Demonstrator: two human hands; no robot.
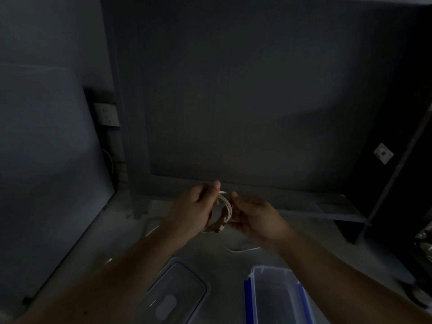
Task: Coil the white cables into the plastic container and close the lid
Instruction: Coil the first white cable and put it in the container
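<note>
A white cable (227,206) is wound into a small coil, held up between both hands above the pale surface. My left hand (195,206) grips the coil's left side with its thumb up. My right hand (253,215) pinches the coil's right side. More white cable (243,249) lies loose on the surface below and to the left of the hands. The clear plastic container (254,298) with blue clips stands open at the bottom right. Its clear lid (198,282) lies flat beside it, bottom centre.
The scene is dim. A dark panel (233,101) rises behind the surface, with a low shelf edge (315,213) at the right. A wall socket (108,114) sits at the left, and a crinkled shiny item (424,244) lies at the right edge.
</note>
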